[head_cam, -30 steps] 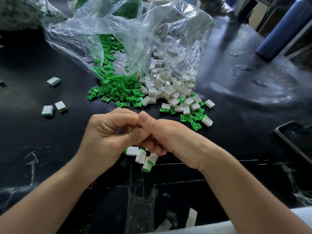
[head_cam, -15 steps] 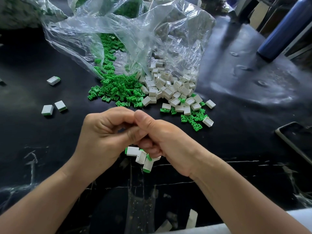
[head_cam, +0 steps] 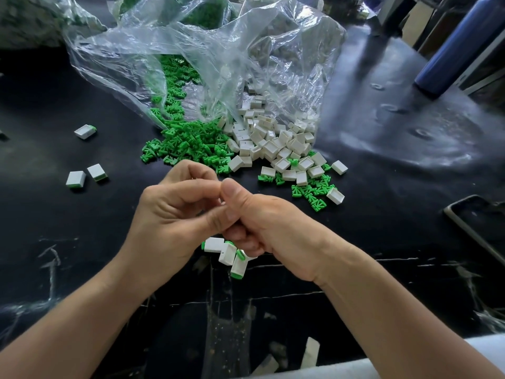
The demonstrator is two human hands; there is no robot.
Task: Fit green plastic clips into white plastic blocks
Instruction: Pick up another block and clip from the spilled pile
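Observation:
My left hand (head_cam: 169,214) and my right hand (head_cam: 270,228) meet over the middle of the black table, fingers curled and thumbs touching. They pinch a small piece between them. Only a white sliver of it, seemingly a white block (head_cam: 223,204), shows between the thumbs; the rest is hidden. Just under my hands lie a few white blocks with green clips fitted (head_cam: 228,253). Beyond my hands a heap of loose green clips (head_cam: 188,143) lies beside a heap of white blocks (head_cam: 276,143), both spilling from a clear plastic bag (head_cam: 218,50).
Three fitted blocks lie apart at the left (head_cam: 85,131) (head_cam: 75,179) (head_cam: 97,170). A blue bottle (head_cam: 453,47) stands at the far right. A phone (head_cam: 478,222) lies at the right edge. More clips and blocks (head_cam: 314,187) are scattered right of the heaps.
My joined hands have shifted slightly to the left and away from me. My right thumb has slid up against the left fingers. The piles and the fitted blocks have not moved.

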